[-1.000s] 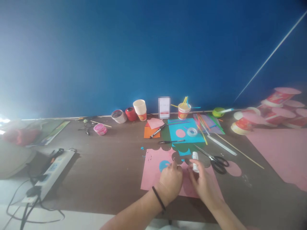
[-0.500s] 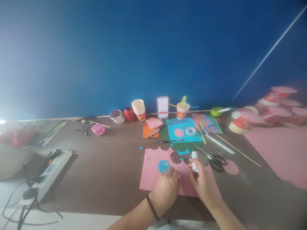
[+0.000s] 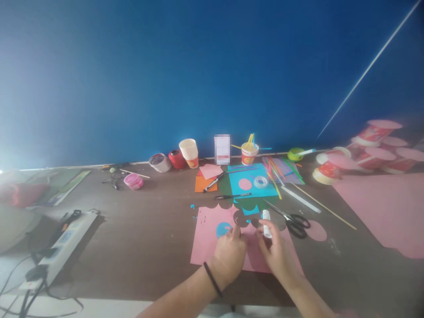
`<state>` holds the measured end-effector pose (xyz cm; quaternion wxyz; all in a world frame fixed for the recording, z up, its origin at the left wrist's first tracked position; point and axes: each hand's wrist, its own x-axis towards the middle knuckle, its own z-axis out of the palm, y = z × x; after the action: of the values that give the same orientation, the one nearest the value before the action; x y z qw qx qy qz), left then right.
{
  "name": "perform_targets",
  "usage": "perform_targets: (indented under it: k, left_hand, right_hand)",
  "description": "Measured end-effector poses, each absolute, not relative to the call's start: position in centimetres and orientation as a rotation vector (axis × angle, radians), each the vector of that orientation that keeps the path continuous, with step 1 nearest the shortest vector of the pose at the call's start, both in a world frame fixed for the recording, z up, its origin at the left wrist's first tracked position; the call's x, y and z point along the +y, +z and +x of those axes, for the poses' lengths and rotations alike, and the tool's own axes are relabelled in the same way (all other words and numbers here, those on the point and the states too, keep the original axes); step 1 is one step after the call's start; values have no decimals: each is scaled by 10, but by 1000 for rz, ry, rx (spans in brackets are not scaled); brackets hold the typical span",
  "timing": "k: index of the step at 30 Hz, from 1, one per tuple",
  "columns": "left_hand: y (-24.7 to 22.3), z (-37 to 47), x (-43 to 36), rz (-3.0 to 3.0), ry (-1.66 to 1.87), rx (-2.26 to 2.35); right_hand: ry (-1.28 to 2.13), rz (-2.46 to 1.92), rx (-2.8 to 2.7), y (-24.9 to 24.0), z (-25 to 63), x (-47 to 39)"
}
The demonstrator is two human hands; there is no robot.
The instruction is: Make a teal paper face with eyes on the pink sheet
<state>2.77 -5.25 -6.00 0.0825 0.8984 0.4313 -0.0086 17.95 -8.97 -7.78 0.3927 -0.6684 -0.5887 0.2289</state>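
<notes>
White tube (image 3: 266,216), perhaps a glue stick, is gripped in our right hand (image 3: 276,248), its far end poking out beyond the fingers. Its long axis runs roughly away from us, the far end leaning a little toward our left side; whether it is stood up or laid nearly flat in the grip we cannot tell. The fingers of that right hand are bent and clamped on the tube, while our left hand (image 3: 230,251) is curled with its knuckles uppermost, and we cannot tell whether anything is pinched beneath it. Both hands are over the pink sheet (image 3: 204,249), the left resting low on it, the two apart from each other with a stretch of pink between. The relation that matters most is that the tube lies to the right of the left hand, whereas the blue disc (image 3: 222,229) lies just past the left hand's fingertips, on their left side, so the left is much the nearer hand to it. Right of and beyond the right hand, the scissors (image 3: 290,218) lie on the bench (image 3: 142,243), handles toward a pink disc (image 3: 317,231). Well past the left hand, a black pen (image 3: 228,196) lies crosswise.
</notes>
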Motion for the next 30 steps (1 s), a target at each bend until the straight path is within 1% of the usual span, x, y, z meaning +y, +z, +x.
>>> perform_targets:
  k: [3,5,7,8,10,12,15,17,21,30]
  left_hand:
    - [-59,27,-52,2698,-76,1281]
    - [-55,26,-49,2673,-50,1280]
    - [-49,25,-46,2568,82,1287]
    - [-46,24,-44,2469,207,1295]
    - [-41,21,-42,2129,513,1319]
    - [-39,14,-43,1633,740,1321]
    - [-39,1,-48,981,845,1222]
    - [-40,-7,-53,770,879,1172]
    - [-39,-15,-59,681,920,1184]
    - [-31,-3,-67,831,899,1202]
  right_hand:
    - [592,-1691,-1500,-79,179,-89]
    - [586,-1689,-1495,-79,179,-89]
    - [580,-1679,-1489,-78,179,-89]
    - [582,-1662,-1488,-76,179,-89]
    - [600,-1605,-1484,-73,179,-91]
    - [629,-1537,-1468,-68,181,-93]
    - [640,-1419,-1426,-61,182,-99]
    - [611,-1345,-1452,-55,181,-104]
    - [626,-1272,-1546,-40,168,-111]
    - [749,-1261,-1567,-27,144,-109]
